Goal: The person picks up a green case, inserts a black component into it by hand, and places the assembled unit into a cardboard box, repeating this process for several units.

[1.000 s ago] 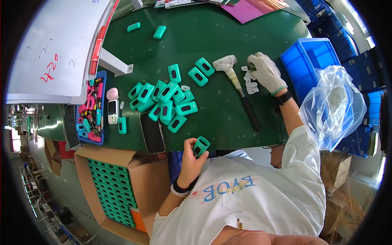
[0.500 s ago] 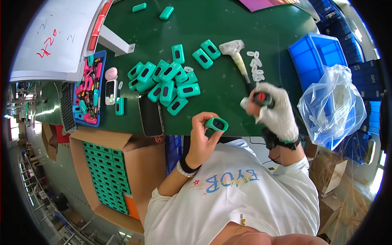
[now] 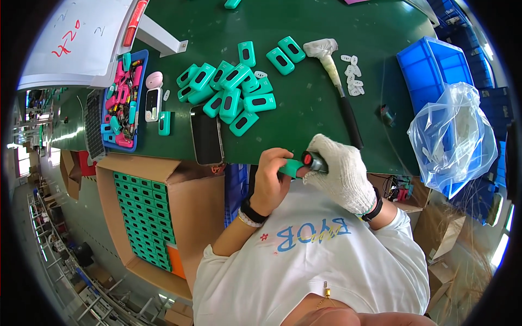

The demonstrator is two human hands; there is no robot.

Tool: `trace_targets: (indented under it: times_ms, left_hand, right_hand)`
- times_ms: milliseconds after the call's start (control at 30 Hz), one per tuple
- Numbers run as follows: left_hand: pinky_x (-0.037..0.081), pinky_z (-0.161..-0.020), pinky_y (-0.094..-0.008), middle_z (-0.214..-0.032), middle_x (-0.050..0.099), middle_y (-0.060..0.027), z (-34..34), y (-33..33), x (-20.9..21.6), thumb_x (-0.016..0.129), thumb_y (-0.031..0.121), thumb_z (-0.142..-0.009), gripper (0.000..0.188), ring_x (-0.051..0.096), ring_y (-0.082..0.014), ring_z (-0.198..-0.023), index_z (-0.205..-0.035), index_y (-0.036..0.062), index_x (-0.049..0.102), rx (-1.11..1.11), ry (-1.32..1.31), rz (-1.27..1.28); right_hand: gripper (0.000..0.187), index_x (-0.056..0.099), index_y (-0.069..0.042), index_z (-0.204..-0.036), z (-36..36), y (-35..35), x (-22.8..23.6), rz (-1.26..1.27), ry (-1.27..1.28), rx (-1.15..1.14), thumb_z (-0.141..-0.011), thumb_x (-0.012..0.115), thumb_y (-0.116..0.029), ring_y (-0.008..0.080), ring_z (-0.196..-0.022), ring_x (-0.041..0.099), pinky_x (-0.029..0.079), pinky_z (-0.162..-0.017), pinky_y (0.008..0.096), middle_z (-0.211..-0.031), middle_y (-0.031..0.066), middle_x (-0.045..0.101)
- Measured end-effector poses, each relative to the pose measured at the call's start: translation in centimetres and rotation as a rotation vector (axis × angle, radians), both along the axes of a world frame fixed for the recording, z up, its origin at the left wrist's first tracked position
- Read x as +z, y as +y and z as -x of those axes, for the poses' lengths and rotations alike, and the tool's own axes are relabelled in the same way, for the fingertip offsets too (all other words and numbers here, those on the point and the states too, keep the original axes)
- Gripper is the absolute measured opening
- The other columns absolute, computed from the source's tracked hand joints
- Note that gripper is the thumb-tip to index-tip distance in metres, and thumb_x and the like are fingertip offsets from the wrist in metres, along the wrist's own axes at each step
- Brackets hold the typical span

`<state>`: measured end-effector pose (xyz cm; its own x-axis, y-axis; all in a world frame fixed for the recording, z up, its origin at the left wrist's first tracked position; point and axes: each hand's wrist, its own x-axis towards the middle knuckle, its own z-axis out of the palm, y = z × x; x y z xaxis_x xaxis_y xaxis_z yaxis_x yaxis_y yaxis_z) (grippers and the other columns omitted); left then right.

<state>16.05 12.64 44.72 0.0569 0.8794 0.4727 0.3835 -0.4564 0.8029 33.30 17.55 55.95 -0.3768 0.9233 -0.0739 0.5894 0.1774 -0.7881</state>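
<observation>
A green tabletop [image 3: 326, 117] fills the workshop bench, with a carton [image 3: 163, 217] of packed teal cases below its near edge and a blue bin [image 3: 435, 68] off to the right. A pile of cases [image 3: 234, 87] and a mallet [image 3: 337, 81] lie well beyond the hands. The gloved right hand [image 3: 340, 174] is clamped on a small red-tipped tool [image 3: 314, 161] pressed to the teal case [image 3: 292, 167], which the bare left hand [image 3: 272, 179] grips above the lap. Held off the tabletop, the case could slip and the tool could jab the fingers.

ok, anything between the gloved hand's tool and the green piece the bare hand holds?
Nothing visible. The gloved right hand holds the red-tipped tool right against the green piece gripped by the bare left hand, at the table edge.
</observation>
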Motion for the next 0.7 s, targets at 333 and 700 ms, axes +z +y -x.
trace_targets:
  times_ms: [333, 700]
  left_hand:
    - [0.052, -0.085, -0.0332, -0.120, 0.054, -0.0200, 0.6, -0.8, -0.4, 0.065, -0.018, -0.081, 0.056, 0.060, -0.0224, -0.099, -0.122, 0.0065, 0.036, -0.057, -0.252, 0.161]
    - [0.054, -0.086, -0.0376, -0.120, 0.055, -0.0195, -0.3, -1.4, -1.2, 0.065, -0.019, -0.080, 0.064, 0.060, -0.0291, -0.108, -0.130, 0.0080, 0.037, -0.071, -0.450, 0.066]
  right_hand:
    - [0.054, 0.063, -0.007, -0.115, -0.8, -1.1, -0.4, -0.097, -0.073, 0.363, -0.065, 0.081, -0.010, 0.0343, -0.071, 0.064, 0.051, -0.063, 0.0402, -0.078, 0.0115, 0.063]
    - [0.051, 0.061, -0.004, -0.111, 0.1, -2.4, -1.4, 0.047, 0.061, 0.314, -0.066, 0.083, -0.010, 0.0345, -0.078, 0.065, 0.052, -0.069, 0.0404, -0.088, 0.0134, 0.065]
